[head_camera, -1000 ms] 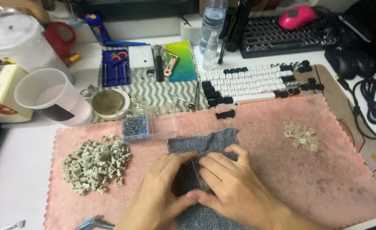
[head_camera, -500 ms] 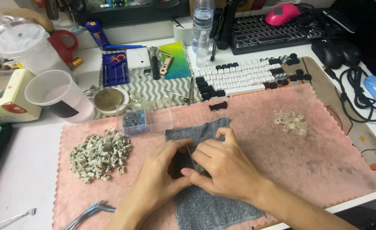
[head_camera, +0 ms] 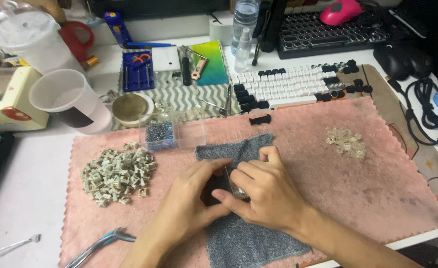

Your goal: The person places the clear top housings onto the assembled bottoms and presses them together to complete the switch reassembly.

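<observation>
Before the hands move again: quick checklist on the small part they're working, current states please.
1. Small part pinched between both hands: ok, left hand and right hand meet over it, though fingers mostly hide it.
2. Grey cloth lies under the hands: ok.
3. Pile of grey switches within the left hand's reach on the pink mat: ok.
4. Clear box of small metal parts shut: cannot tell.
5. Tweezers close by the left forearm: ok.
6. Clear small pieces apart from the hands: ok.
</observation>
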